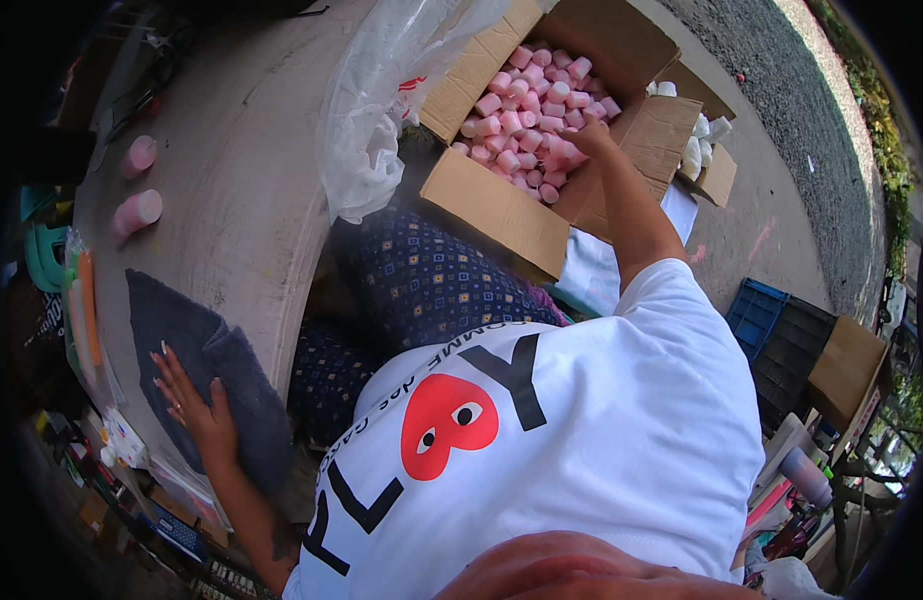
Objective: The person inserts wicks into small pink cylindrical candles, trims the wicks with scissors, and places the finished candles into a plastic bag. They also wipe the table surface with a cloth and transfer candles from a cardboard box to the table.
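Observation:
My left hand [192, 402] lies flat, fingers outstretched, on a dark grey cloth [182, 325] spread over the pale tabletop [247, 200]. To the right, my right arm stretches into an open cardboard box [497, 205] heaped with small pink lidded containers [522, 120]. My right hand [590, 136] is at the pile with thumb and fingers apart, touching or just above the containers; its fingertips are partly lost among them. Two more pink containers, one upper [139, 156] and one lower [138, 212], are on the table beyond the cloth.
A clear plastic bag [367, 130] hangs between table and box. White pieces [704, 145] sit in another carton beside the box. Blue and black crates [767, 330] stand at the right. Orange and pale tubes [87, 310] in plastic lie along the table's left edge.

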Demonstrator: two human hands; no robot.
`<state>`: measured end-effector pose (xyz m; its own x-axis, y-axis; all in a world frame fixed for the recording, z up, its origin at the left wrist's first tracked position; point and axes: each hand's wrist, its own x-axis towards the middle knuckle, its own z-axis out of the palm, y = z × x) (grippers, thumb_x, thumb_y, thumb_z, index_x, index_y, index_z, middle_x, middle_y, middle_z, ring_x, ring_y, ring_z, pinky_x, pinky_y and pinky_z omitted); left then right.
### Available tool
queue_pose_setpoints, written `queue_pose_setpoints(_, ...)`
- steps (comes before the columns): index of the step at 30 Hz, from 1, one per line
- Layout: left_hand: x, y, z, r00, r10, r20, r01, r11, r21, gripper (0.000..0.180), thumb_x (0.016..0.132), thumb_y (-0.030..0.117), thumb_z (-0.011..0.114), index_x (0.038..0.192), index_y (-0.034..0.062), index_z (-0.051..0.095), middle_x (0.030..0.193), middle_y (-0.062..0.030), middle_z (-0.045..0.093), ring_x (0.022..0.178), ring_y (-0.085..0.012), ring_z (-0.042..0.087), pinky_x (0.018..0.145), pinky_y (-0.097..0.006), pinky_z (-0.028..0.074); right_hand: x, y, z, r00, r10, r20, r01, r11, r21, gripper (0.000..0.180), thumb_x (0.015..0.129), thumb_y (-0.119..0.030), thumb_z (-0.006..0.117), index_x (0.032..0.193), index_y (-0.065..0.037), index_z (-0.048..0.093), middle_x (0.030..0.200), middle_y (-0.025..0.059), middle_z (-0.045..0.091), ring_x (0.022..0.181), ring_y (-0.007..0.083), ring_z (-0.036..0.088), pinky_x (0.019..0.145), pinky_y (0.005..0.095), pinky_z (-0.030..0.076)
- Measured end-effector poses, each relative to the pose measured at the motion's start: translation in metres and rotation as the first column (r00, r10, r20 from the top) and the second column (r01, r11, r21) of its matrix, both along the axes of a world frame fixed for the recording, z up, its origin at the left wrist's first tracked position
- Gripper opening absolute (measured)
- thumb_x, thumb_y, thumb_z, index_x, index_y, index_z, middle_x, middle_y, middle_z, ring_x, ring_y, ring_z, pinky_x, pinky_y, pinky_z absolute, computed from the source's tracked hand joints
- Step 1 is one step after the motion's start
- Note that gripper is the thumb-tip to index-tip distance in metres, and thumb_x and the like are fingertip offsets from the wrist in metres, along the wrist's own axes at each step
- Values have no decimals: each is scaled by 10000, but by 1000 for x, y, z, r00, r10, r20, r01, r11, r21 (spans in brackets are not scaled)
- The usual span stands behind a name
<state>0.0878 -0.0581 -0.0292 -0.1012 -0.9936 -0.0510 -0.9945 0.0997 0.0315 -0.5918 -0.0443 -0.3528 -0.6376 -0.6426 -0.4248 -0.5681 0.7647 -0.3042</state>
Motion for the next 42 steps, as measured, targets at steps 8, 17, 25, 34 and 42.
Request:
queue_pose_setpoints(8, 7, -1, 2, 997, -81, 1, 81, 996, -33, 724, 914, 550, 386, 1510, 187, 189, 1578, -102, 117, 1431, -404, 110, 1125, -561, 60, 66, -7, -24, 988, -51, -145, 67, 992, 109, 869, 733, -321, 716, 1462, -358, 245, 1553, 111, 148, 1390, 446, 168, 1087, 603, 215)
queue_pose_setpoints(17, 1, -5, 9, 979, -204, 1, 204, 977, -61, 686, 943, 496, 345, 1498, 116, 209, 1561, -146, 157, 1435, -349, 145, 1157, -479, 66, 59, -8, 0, 994, 109, -23, -106, 989, 106, 811, 663, -167, 750, 1364, -356, 387, 1455, 138, 291, 1317, 454, 302, 1009, 537, 411)
queue_pose_setpoints(25, 3, -3, 6, 979, -204, 9, 204, 976, -78, 680, 943, 471, 359, 1495, 101, 213, 1553, -160, 179, 1438, -332, 151, 1158, -476, 64, 46, -22, -19, 984, 173, 40, -178, 961, 212, 897, 658, -197, 739, 1422, -337, 291, 1411, 219, 301, 1242, 501, 381, 1010, 503, 416)
queue_pose_setpoints(34, -2, -3, 7, 983, -181, 8, 181, 981, -66, 673, 931, 424, 381, 1495, 97, 214, 1553, -164, 179, 1436, -350, 148, 1156, -479, 60, 39, -18, -28, 971, 104, 214, -123, 989, 77, 962, 590, -229, 756, 1431, -281, 293, 1373, 259, 352, 1161, 456, 492, 973, 468, 451)
queue_pose_setpoints(42, 1, 0, 9, 989, -148, 17, 148, 988, -49, 677, 920, 392, 427, 1498, 110, 214, 1557, -137, 188, 1437, -350, 143, 1151, -483, 71, 39, -10, -24, 493, -277, 824, 416, 908, 57, 894, 663, -199, 756, 1424, -221, 287, 1298, 152, 481, 1101, 349, 543, 786, 525, 502)
